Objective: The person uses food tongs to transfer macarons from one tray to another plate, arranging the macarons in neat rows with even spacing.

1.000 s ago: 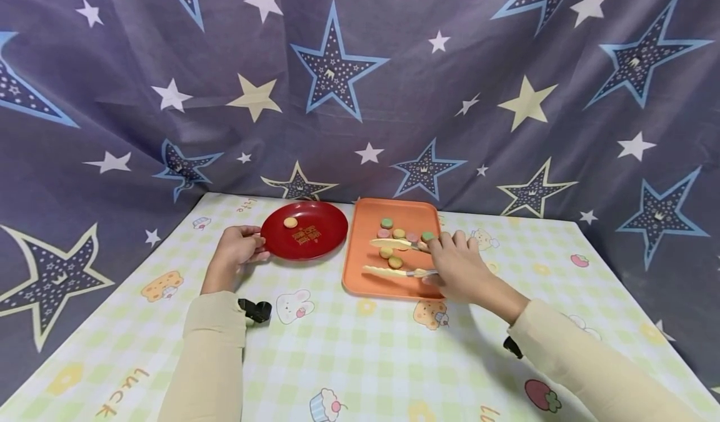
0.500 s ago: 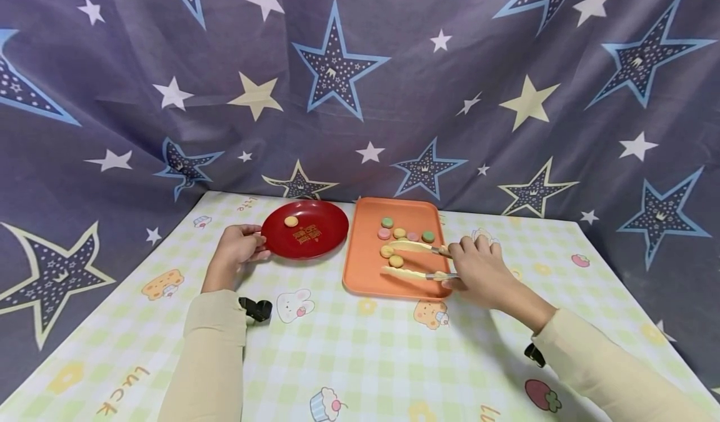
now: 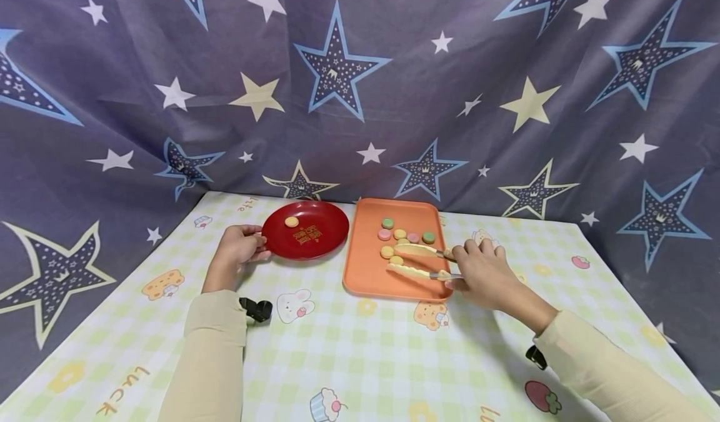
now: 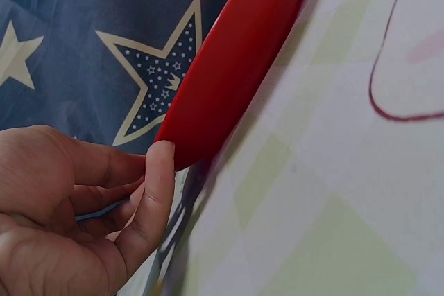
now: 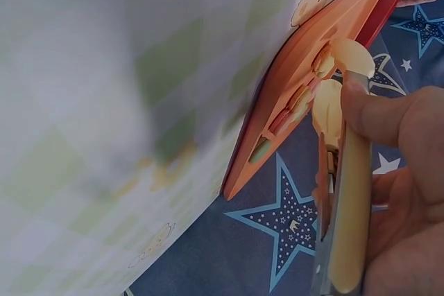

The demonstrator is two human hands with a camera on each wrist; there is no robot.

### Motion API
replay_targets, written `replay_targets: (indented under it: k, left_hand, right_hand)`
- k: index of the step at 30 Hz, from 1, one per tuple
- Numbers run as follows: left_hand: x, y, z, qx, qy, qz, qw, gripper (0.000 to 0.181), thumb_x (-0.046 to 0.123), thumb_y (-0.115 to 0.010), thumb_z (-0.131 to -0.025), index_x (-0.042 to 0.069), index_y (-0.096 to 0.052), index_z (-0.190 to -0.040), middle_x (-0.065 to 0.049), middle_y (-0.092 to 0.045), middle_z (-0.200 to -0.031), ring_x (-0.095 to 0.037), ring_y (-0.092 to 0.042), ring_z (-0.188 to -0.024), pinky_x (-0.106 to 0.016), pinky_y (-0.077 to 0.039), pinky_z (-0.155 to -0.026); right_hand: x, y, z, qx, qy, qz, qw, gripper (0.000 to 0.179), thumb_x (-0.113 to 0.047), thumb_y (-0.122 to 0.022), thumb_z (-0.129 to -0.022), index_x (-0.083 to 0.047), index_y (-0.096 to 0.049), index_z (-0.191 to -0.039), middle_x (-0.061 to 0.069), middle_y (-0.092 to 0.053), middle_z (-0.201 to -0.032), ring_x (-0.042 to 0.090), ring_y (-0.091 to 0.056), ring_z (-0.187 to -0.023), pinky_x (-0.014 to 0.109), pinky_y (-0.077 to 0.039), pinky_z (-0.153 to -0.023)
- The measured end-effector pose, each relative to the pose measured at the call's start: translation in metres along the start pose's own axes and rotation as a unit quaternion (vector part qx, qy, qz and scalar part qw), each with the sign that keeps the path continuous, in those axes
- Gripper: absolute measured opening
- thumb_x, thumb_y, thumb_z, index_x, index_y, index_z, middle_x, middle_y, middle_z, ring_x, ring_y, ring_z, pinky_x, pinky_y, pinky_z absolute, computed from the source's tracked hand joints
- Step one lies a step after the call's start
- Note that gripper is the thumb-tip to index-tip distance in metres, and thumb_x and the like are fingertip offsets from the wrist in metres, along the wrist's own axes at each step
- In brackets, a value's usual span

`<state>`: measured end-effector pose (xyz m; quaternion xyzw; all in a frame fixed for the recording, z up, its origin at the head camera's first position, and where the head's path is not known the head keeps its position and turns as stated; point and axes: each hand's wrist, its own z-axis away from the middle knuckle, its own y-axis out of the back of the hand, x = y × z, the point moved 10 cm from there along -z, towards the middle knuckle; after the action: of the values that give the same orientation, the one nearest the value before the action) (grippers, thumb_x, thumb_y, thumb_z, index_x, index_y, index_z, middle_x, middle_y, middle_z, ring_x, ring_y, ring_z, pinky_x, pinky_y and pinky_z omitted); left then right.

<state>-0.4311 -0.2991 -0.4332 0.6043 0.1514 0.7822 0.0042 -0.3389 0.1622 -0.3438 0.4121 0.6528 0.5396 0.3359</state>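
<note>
The right hand (image 3: pixel 478 274) grips parted yellow-and-metal tongs (image 3: pixel 417 250) over small round pastel macarons (image 3: pixel 400 234) on the orange rectangular tray (image 3: pixel 365 273) ahead of that grip, while the left hand (image 3: pixel 239 246) pinches a glossy round red plate (image 3: pixel 326 229).

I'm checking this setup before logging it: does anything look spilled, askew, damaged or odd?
Nothing stands out: the visible macarons lie on the orange tray or red plate, none shows on the tablecloth, the left hand pinches the plate's edge, and the right hand holds the tongs.
</note>
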Motion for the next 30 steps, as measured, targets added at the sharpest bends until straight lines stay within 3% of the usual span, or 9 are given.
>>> replay_targets:
  k: [17, 30]
  left_hand:
    - [-0.001, -0.001, 0.002, -0.001, 0.003, 0.014, 0.9999, 0.048, -0.001, -0.05, -0.103, -0.003, -0.042, -0.151, -0.021, -0.054, -0.126, -0.014, -0.07, -0.073, -0.03, -0.065, -0.076]
    - [-0.001, 0.0, 0.004, 0.0, 0.006, 0.021, 0.9998, 0.048, -0.001, -0.05, -0.104, -0.003, -0.042, -0.15, -0.018, -0.053, -0.124, -0.013, -0.068, -0.075, -0.03, -0.064, -0.077]
  right_hand:
    - [0.01, -0.01, -0.002, -0.03, -0.019, -0.019, 0.9992, 0.037, -0.036, -0.08, -0.089, -0.009, -0.064, -0.109, 0.01, -0.058, -0.097, 0.031, -0.044, -0.082, 0.038, -0.032, -0.063]
    - [0.011, -0.006, 0.0, -0.007, -0.016, -0.031, 0.9994, 0.042, -0.036, -0.082, -0.087, -0.009, -0.066, -0.115, 0.011, -0.06, -0.101, 0.03, -0.045, -0.082, 0.038, -0.033, -0.065]
